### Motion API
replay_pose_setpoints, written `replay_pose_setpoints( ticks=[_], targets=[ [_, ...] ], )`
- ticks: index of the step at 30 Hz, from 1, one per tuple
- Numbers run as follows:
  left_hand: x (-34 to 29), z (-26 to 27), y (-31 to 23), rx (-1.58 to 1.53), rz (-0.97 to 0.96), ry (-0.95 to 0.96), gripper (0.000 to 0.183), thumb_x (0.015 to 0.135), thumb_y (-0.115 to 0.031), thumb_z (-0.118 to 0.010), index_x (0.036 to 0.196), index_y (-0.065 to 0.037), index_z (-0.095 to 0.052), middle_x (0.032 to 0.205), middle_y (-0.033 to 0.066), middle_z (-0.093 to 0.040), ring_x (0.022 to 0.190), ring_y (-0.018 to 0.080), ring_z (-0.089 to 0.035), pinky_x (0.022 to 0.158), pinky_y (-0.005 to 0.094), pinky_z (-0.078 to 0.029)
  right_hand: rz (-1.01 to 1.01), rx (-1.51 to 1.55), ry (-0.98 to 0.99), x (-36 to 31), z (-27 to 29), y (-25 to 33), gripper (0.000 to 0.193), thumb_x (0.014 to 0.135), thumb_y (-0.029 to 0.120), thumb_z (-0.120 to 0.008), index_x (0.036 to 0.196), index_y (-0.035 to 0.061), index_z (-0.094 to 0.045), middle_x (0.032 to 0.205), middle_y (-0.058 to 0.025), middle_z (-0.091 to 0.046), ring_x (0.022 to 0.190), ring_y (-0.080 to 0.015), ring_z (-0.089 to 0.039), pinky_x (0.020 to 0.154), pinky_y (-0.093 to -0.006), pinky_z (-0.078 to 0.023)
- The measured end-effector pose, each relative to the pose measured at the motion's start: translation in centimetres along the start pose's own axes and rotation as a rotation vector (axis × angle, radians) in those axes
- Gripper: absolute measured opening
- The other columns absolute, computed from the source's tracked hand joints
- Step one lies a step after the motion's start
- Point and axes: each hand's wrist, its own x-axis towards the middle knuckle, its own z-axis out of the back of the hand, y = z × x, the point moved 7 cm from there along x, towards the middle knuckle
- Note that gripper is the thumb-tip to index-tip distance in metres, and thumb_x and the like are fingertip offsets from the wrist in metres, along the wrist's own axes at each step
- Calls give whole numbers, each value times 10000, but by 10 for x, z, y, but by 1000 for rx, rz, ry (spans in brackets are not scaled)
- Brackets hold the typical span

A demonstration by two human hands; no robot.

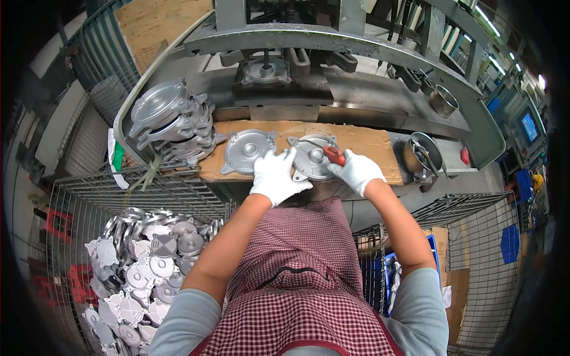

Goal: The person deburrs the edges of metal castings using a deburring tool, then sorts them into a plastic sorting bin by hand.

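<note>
Two round silver metal castings lie side by side on a cardboard-covered bench: the left casting [248, 152] and the right casting [309, 155], each with a raised centre and lugs on its rim. In a white glove, my left hand [276, 178] rests between them with fingers spread, touching near the right casting's left edge. It grasps nothing that I can see. My right hand [358, 172], also gloved, is closed around a hand tool with a red handle [334, 155]. Its thin metal shaft reaches left across the right casting's upper face; the exact tip is hard to make out.
A stack of castings [163, 113] stands at the bench's left end. Behind is a machine holding another casting [265, 70]. Metal pots [443, 102] sit at the right. Below left, a wire cage [59, 237] holds many castings; a blue crate [437, 252] is below right.
</note>
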Motion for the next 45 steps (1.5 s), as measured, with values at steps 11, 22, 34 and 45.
replay_pose_setpoints(
  ticks=[11, 22, 34, 45],
  targets=[
    [0, -2, 1, -45, -34, -82, 843, 701, -607, -770, 1356, -102, -606, 1404, 145, -594, 1281, 406, -521, 1065, 495, -411, -111, -138, -24, -41, 26, -68, 560, 917, 555, -603, 1132, 38, -614, 1053, -244, -712, 1009, -413, -678, 883, -462, -525],
    [0, -4, -3, -24, -41, -91, 755, 694, -582, -782, 1288, -130, -660, 1373, 162, -613, 1277, 422, -520, 1072, 507, -411, -109, -37, 38, -78, 11, -90, 575, 908, 553, -631, 1157, 35, -600, 1060, -246, -707, 1023, -414, -670, 888, -474, -515],
    [-47, 23, -32, -63, -315, -537, 533, 570, -576, -859, 815, -122, -722, 1178, 179, -662, 1110, 341, -611, 981, 517, -410, -380, 609, -902, -151, 83, -286, 539, 885, 327, -784, 1310, 31, -635, 1122, -67, -735, 1015, -127, -651, 946, -290, -483],
    [-109, 49, -52, -175, -401, -459, 574, 511, -564, -854, 872, -159, -665, 1231, 201, -611, 1127, 394, -552, 987, 546, -335, -746, 598, -1304, -170, 8, -449, 720, 878, 515, -713, 1422, 69, -557, 1398, -215, -580, 1247, -327, -592, 1062, -417, -441]
  ],
)
